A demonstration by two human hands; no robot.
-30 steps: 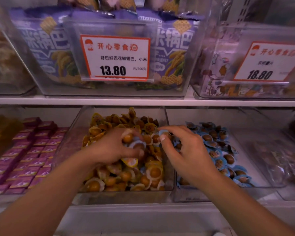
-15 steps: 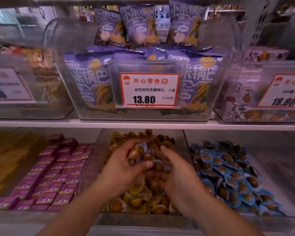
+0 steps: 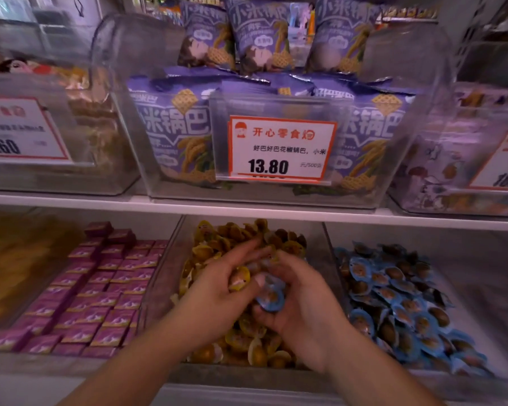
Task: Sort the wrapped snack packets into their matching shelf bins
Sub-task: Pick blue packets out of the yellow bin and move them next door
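Two hands are buried in the middle bin (image 3: pixel 159 291) of yellow-wrapped snack packets (image 3: pixel 255 354), lower shelf.

A blue-wrapped packet (image 3: pixel 272 297), round with a brown centre, is held between the curled fingers of the right hand (image 3: pixel 302 306) and the left hand (image 3: pixel 217 297), whose thumb is laid against it; a yellow packet (image 3: pixel 239 278) is tucked under the left fingers too. More blue packets (image 3: pixel 399 303) are piled in the bin to the right. Fingertips are blurred, so the exact grip can't be made out.
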